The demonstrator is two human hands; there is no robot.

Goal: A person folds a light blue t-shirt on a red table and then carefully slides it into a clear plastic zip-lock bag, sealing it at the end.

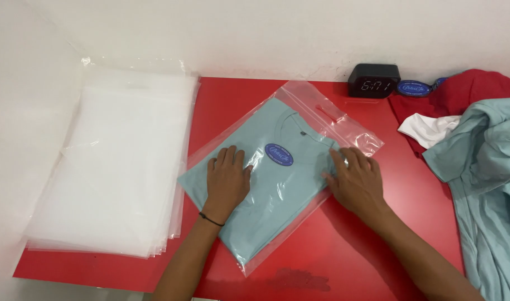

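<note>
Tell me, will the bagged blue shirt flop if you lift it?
Probably yes: the bagged shirt is soft folded cloth in thin clear plastic, so it would likely sag. The glossy bag may slide easily on the red table. It looks light, lying flat under the left hand and right hand.

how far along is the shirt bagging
Done: one folded teal shirt with a blue oval sticker is already inside a clear bag on the red table. In hand: the left hand and right hand press flat on the bag; its flap end looks unsealed. Left: a pile of loose shirts at the right is unbagged, and a stack of empty bags lies at the left.
</note>
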